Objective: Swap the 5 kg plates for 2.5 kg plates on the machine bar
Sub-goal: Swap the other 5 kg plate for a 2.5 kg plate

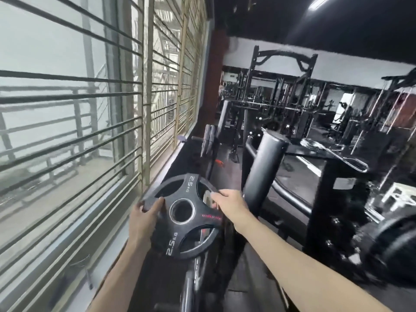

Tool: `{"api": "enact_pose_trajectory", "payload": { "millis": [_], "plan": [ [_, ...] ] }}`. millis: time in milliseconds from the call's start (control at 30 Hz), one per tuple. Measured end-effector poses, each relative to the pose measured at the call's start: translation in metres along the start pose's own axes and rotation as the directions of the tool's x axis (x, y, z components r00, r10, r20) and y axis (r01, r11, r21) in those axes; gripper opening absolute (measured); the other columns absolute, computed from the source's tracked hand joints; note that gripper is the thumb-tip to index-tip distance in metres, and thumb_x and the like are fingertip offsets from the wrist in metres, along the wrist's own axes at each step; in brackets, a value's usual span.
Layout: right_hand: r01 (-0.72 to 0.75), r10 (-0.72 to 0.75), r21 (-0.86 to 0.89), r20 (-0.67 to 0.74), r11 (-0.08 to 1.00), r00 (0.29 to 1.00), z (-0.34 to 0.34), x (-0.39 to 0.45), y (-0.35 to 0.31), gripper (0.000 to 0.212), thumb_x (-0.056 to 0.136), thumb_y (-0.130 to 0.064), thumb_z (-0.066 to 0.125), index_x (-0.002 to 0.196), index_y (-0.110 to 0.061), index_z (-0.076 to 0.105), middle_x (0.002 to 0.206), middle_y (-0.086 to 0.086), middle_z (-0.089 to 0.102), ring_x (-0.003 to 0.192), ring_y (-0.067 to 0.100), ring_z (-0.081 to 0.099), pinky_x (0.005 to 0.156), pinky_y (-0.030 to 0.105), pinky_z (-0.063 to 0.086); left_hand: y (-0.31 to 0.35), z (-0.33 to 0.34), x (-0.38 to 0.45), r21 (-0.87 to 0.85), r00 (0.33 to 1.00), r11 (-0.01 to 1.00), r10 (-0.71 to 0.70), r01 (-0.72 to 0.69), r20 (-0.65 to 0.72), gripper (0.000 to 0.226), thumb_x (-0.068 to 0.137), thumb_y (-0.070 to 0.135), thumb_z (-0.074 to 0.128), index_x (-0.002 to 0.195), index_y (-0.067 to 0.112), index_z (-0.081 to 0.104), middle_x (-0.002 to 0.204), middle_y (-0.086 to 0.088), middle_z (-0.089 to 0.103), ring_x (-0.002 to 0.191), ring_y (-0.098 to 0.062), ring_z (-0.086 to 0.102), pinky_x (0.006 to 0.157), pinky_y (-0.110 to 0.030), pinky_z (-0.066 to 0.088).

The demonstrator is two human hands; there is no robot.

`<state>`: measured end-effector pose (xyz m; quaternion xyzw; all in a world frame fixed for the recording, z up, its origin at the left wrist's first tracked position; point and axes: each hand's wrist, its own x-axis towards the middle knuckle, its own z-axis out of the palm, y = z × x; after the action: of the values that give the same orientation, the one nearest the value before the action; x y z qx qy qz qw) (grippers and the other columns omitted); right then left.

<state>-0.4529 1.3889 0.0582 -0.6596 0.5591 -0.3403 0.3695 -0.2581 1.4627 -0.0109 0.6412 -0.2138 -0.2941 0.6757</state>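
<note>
Hands: left hand (144, 218), right hand (229, 202) both gripping 2.5 kg plate (182, 218) | beside barred window (72, 113)

One round black rubber plate marked 2.5 kg (182, 219) in play, three grip slots cut through it, one centre hole. Two bare hands on it, left hand (144, 218) and right hand (229, 204). One black padded roller (265, 163) stands beside them.

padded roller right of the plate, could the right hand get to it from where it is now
Probably yes: the right hand sits beside the padded roller with nothing between, but it grips the 2.5 kg plate and must let go first.
</note>
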Motion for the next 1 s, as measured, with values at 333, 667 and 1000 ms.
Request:
{"api": "enact_pose_trajectory", "payload": {
  "millis": [333,667,1000],
  "plan": [
    [0.151,-0.140,0.172,-0.074,0.973,0.987,-0.162,-0.140,0.068,0.032,0.096,-0.023,0.064,0.064,-0.018,0.068,0.060,-0.001,0.065,0.059,0.013,0.057,0.059,0.025,0.045,0.035,0.037,-0.210,-0.045,0.985,0.991,0.130,-0.126,0.116,0.034,0.075,0.045,0.084,0.087,0.016,0.070,0.089,-0.018,0.076,0.080,-0.037,0.074,0.078,-0.056,0.061],
    [0.169,-0.117,0.228,-0.228,0.959,0.967,-0.340,-0.302,0.139,0.025,0.095,-0.028,0.066,0.079,-0.011,0.075,0.066,0.001,0.073,0.066,0.016,0.067,0.073,0.041,0.058,0.059,0.098,-0.426,-0.038,0.897,0.928,0.367,-0.370,0.246,0.032,0.078,0.044,0.082,0.102,0.025,0.074,0.092,0.005,0.078,0.085,-0.010,0.074,0.088,-0.039,0.059],
    [0.094,-0.018,0.120,-0.520,0.988,0.854,-0.459,-0.383,0.215,0.023,0.096,-0.032,0.066,0.078,-0.018,0.072,0.068,-0.002,0.071,0.065,0.016,0.062,0.063,0.030,0.047,0.051,0.191,-0.540,-0.056,0.705,0.817,0.529,-0.574,0.472,0.064,0.075,0.060,0.075,0.127,0.025,0.063,0.117,0.005,0.068,0.111,-0.015,0.065,0.102,-0.043,0.050]
  ]
}}
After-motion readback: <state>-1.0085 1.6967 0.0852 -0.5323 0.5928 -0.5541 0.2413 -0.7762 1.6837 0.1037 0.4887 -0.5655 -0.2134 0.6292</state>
